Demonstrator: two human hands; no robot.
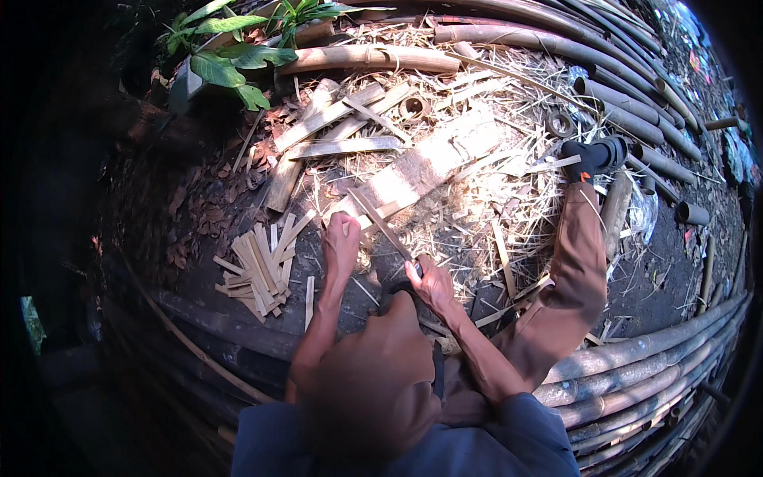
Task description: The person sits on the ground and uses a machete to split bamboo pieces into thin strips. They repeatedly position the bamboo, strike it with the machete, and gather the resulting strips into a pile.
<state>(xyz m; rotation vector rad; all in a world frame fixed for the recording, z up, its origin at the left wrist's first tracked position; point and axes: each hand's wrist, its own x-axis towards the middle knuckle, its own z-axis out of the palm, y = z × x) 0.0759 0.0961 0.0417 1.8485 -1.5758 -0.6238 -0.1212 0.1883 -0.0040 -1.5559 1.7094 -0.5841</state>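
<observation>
My right hand (pixel 430 283) is wrapped round the handle of a long knife (pixel 380 222), whose blade points away and to the left. My left hand (pixel 342 237) is closed, its fingers at the near end of a short pale bamboo strip (pixel 385 211). The blade crosses over this strip, close to my left hand. Beneath the strip lies a sunlit wooden board (pixel 421 165) on the ground. Left of my left forearm is a loose pile of cut bamboo strips (pixel 261 269). Whether the blade touches the strip, I cannot tell.
Split bamboo pieces (pixel 330 118) lie beyond the board, near a leafy plant (pixel 226 63). Shavings (pixel 509 207) litter the ground. Long bamboo poles (pixel 548 44) are stacked at the far right, more poles (pixel 636 362) at the near right. My outstretched leg (pixel 568 270) bounds the right side.
</observation>
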